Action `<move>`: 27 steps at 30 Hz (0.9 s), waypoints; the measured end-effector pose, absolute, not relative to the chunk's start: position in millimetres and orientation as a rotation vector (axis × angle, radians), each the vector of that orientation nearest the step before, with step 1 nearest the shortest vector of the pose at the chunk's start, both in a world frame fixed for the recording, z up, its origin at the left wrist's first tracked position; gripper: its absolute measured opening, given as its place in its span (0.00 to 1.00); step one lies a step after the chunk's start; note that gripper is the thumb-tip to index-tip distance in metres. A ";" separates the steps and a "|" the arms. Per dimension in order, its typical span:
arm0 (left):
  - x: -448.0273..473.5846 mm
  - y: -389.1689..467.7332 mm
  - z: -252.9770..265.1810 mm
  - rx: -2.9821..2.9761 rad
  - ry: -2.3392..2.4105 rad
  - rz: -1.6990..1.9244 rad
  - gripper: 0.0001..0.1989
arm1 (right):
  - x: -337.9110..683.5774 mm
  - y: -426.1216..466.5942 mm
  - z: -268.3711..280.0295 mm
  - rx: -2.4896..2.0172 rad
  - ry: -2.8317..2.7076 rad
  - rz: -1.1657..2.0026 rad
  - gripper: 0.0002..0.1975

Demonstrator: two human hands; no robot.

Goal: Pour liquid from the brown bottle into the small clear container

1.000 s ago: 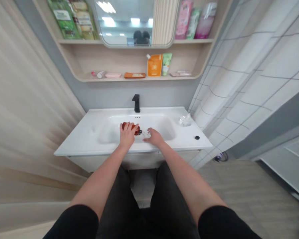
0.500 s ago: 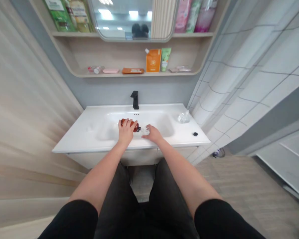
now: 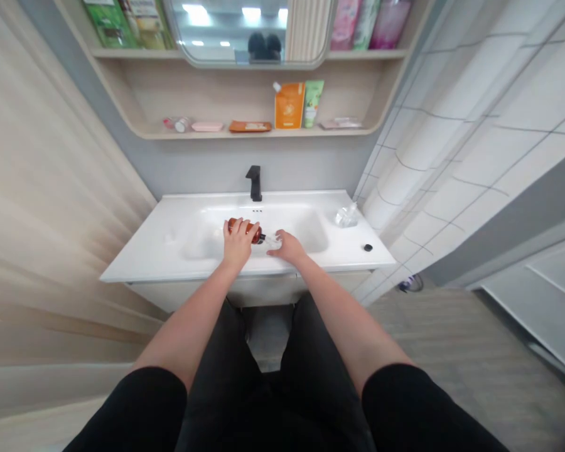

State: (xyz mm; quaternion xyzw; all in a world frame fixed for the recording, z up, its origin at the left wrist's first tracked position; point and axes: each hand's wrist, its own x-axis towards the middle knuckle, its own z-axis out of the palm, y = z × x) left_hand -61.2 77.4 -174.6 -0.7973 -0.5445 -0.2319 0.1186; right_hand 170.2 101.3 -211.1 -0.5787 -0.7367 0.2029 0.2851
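Note:
An amber bottle (image 3: 256,238) with a black neck lies tipped on its side over the basin, its neck pointing right. My left hand (image 3: 236,243) is wrapped round it from above. Just beyond the neck, my right hand (image 3: 290,247) has its fingers curled round a small clear container (image 3: 272,241). The bottle's neck reaches up to this clear piece; whether they touch, I cannot tell. The white sink basin (image 3: 306,227) is under both hands. What flows between the two, if anything, is too small to make out.
A black faucet (image 3: 255,182) rises behind the basin. On the right counter stand a clear plastic bottle (image 3: 346,216) and a small black cap (image 3: 368,247). Above, a shelf (image 3: 207,134) holds an orange pouch (image 3: 289,107), a green tube (image 3: 313,103) and small flat items. Curtains hang on both sides.
Both hands keep their grip, with the amber bottle and the clear container in almost the same position. The whole view has shifted slightly, so the sink and shelf sit a little higher.

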 end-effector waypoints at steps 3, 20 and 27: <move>-61.4 78.1 -175.4 -2.317 -1.580 -0.670 0.36 | 169.7 101.1 -210.7 -1.554 -1.971 0.536 0.38; -61.8 80.1 -178.6 -2.310 -1.504 -0.726 0.33 | 169.8 104.1 -214.9 -1.549 -2.010 0.493 0.35; -61.8 81.5 -178.7 -2.281 -1.472 -0.695 0.34 | 169.8 104.1 -213.9 -1.546 -2.023 0.479 0.35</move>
